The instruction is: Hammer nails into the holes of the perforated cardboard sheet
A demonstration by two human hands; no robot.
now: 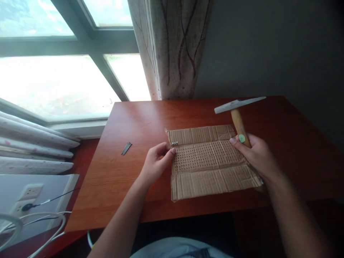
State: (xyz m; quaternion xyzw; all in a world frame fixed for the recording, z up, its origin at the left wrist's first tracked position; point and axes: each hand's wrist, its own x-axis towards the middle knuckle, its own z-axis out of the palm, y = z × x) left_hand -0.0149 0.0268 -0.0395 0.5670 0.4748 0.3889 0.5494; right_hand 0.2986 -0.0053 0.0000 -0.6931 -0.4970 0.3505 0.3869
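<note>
A creased sheet of corrugated cardboard [199, 184] is in front of me, its middle band covered with rows of small holes. My left hand [159, 159] pinches its left edge between thumb and fingers. A few small silvery heads [175, 143], which look like nail heads, show near the sheet's upper left corner. In my right hand [256, 154] is a hammer [238, 122], its wooden handle upright and its pale metal head pointing away from me. The right thumb presses on the cardboard's right side. A green round sticker marks the handle.
Several loose nails [126, 148] lie together on the reddish wooden table [150, 122], left of the cardboard. Beyond the table hangs a patterned curtain [177, 50] beside a window [53, 79]. Cables [51, 215] and a wall socket [31, 192] are at the lower left.
</note>
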